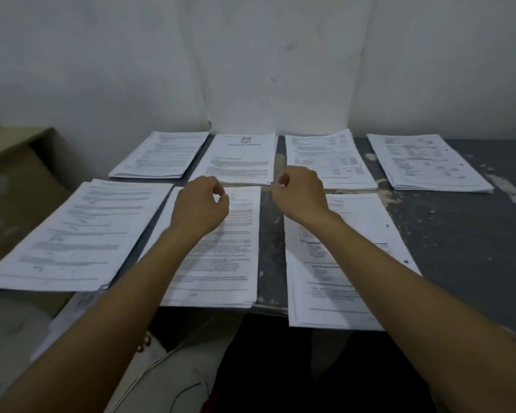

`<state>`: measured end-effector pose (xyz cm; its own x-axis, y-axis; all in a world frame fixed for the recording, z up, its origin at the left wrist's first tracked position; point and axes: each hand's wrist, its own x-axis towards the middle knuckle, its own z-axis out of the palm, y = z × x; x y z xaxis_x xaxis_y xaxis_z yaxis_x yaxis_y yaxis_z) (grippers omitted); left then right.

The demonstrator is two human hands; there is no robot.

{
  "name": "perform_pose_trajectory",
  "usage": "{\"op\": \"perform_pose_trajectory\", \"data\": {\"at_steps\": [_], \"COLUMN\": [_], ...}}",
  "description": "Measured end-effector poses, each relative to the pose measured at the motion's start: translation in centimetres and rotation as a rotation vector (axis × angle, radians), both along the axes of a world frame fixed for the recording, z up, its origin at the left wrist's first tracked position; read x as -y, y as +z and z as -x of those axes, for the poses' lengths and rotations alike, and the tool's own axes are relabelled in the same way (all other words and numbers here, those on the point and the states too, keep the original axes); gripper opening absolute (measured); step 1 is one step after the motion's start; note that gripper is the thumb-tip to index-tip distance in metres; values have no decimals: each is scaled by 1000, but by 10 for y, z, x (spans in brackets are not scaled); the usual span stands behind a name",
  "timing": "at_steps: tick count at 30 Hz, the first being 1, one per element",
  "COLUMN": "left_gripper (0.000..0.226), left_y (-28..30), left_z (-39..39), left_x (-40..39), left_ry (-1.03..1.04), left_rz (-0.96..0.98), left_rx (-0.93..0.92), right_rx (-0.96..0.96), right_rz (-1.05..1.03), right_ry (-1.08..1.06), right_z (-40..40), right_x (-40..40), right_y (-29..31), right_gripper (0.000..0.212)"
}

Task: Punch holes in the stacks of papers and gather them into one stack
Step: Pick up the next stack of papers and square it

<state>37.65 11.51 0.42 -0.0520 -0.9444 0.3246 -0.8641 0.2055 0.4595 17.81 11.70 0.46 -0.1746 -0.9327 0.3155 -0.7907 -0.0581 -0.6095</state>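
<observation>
From the head view, seven stacks of papers lie in two rows on the dark bench [474,234]: four along the wall, three nearer the person. Both arms reach over the near row. The left hand [198,204] hovers above the near middle stack [221,263], fingers loosely curled and holding nothing. The right hand [301,192] hangs over the gap beside the near right stack [340,287], also loosely curled and empty. Small holes show along the right edges of the near right stack and the far right stack [426,162]; the far middle stack [245,159] and the others show none that I can make out. No hole punch is in sight.

To gather well, I would square each stack's edges before lifting, take it with both hands at opposite sides, and lay it down with the punched edges aligned.

A cardboard box [15,180] sits at the left; its contents are hidden.
</observation>
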Motion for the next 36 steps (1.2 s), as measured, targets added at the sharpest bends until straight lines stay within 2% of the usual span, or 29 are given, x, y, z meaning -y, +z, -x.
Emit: {"op": "perform_pose_trajectory", "data": {"at_steps": [5,7,9,13,20,23,25,29,31,36], "left_gripper": [38,40,52,75,109,103,96,92,93,98], "left_y": [-3,-3,-3,-4,-3,0,-1,-5,-6,-11], "left_z": [-45,-55,-62,-69,-75,-78,-81,-81,-78,-74], "left_x": [-21,-25,-28,-25,-5,-1,-1,-4,-6,-8], "left_ry": [78,90,96,114,210,239,231,223,231,239], "left_rz": [-226,-274,-310,-380,-465,-533,-572,-538,-510,-444], "left_rx": [239,286,313,337,220,164,125,60,49,-40], "right_rx": [-1,-29,-56,-112,-22,86,151,312,354,287], "right_rz": [-146,-236,-287,-323,-458,-503,-517,-559,-571,-519], "right_ry": [124,161,165,115,10,18,31,15,11,-22], "right_z": [-35,-47,-58,-75,-85,-83,-82,-82,-82,-86], "right_x": [-17,-20,-22,-25,-14,-7,-5,-6,-6,-9], "right_y": [-12,-19,-23,-25,-12,-9,-8,-7,-9,-19], "right_gripper": [15,15,20,14,27,49,56,49,53,46]}}
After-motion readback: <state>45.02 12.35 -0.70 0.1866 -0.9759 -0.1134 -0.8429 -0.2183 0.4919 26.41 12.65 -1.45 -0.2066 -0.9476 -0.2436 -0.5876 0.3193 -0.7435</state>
